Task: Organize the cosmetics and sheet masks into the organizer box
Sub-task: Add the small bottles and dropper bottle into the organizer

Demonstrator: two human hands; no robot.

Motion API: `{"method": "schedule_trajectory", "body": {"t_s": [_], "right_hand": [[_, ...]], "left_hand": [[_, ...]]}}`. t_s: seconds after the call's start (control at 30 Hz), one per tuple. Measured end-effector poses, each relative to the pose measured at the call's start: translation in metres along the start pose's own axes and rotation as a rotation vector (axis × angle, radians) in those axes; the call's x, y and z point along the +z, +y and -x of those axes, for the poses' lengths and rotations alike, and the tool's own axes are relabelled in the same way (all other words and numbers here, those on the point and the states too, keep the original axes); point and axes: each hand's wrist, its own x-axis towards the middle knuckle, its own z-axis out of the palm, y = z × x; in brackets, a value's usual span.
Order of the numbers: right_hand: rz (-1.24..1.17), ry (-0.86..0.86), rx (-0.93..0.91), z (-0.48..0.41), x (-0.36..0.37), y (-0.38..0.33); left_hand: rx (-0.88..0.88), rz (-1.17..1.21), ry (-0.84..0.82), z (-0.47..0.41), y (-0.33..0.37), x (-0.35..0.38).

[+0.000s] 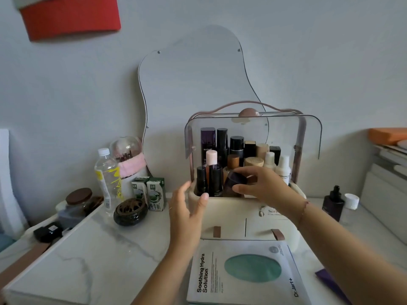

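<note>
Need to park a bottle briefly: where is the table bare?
Bare marble tabletop between the incense burner and the sheet mask. Crowded: inside the organizer box, and around the water bottle and milk cartons.

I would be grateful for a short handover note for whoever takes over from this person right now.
Left hand: open, at the left front corner of the organizer box; contact unclear.
Right hand: grips a dark purple jar at the front of the upper compartment.
Done: many bottles stand inside; clear lid is raised.
Left: seat the jar; the sheet mask lies on the table before the box; a dark dropper bottle and a white-capped bottle stand to its right.
</note>
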Motion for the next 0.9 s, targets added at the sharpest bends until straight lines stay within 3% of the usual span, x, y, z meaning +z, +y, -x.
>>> {"method": "schedule_trajectory", "body": {"t_s": [0.13,0.53,0.8,0.9], "right_hand": [[0.034,-0.059,0.007,-0.006,-0.001,0.002],[0.136,-0.064,-0.078,0.008,0.006,0.004],[0.249,0.019,-0.133,0.023,0.007,0.002],[0.187,0.148,-0.146,0.041,0.000,0.008]], "left_hand": [[-0.010,0.021,-0.112,-0.013,-0.012,-0.002],[-0.027,0.026,-0.128,-0.007,-0.022,-0.004],[-0.010,0.016,-0.142,-0.006,-0.019,-0.003],[0.006,0.005,-0.151,-0.009,-0.024,-0.003]]}}
